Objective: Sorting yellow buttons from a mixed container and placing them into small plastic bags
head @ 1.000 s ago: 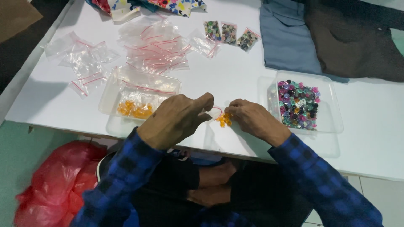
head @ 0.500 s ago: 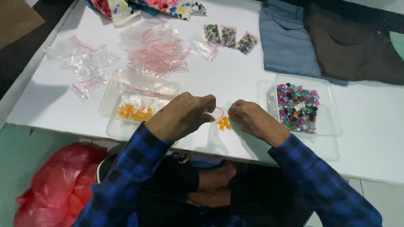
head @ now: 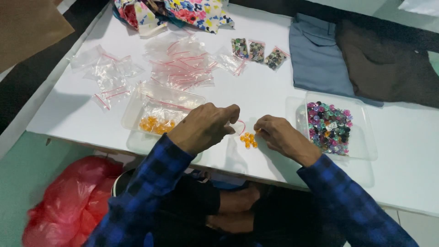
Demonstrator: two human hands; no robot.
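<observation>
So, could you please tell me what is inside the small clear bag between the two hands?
The small clear bag holds a few orange beads. The left hand and right hand pinch its top, so the red-striped opening is mostly covered.

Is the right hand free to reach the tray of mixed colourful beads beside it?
Probably yes: the right hand lies just left of the bead tray, with only bare table between them.

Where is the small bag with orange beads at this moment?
In the head view, the small bag of orange beads lies near the table's front edge, between the left hand and right hand.
</observation>
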